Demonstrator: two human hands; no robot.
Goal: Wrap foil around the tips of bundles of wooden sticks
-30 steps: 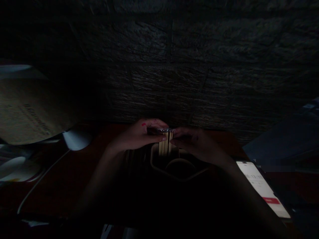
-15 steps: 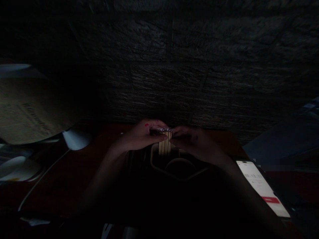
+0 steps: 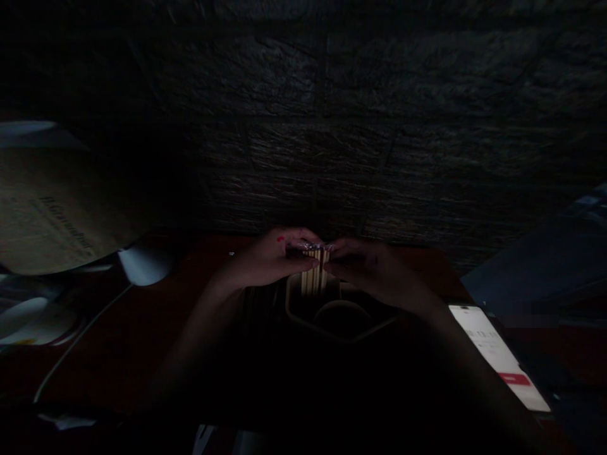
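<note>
Both hands meet over a dark, angular holder (image 3: 348, 338) with a curved part inside it. A bundle of thin, pale wooden sticks (image 3: 311, 278) stands upright between them, its lower end inside the holder's rim. Crinkled clear plastic (image 3: 310, 246) shines at the top of the sticks. My left hand (image 3: 279, 253) is closed, thumb against the bundle's left side. On the other side, my right hand (image 3: 365, 262) pinches the bundle's right edge and the plastic. A narrow dark gap shows among the sticks near the right thumb. Deep shadow hides the holder's front and most fingertips.
A lit phone (image 3: 497, 354) lies on the wooden table (image 3: 208, 249) at the right. To the left are a large brown printed object (image 3: 52, 208), a white cup-like object (image 3: 147, 265) and a pale cable (image 3: 80, 341). A stone-block wall (image 3: 303, 145) rises behind.
The right thumb has shifted slightly rightward, and a dark gap has opened between the sticks near it. My left hand has hardly moved.
</note>
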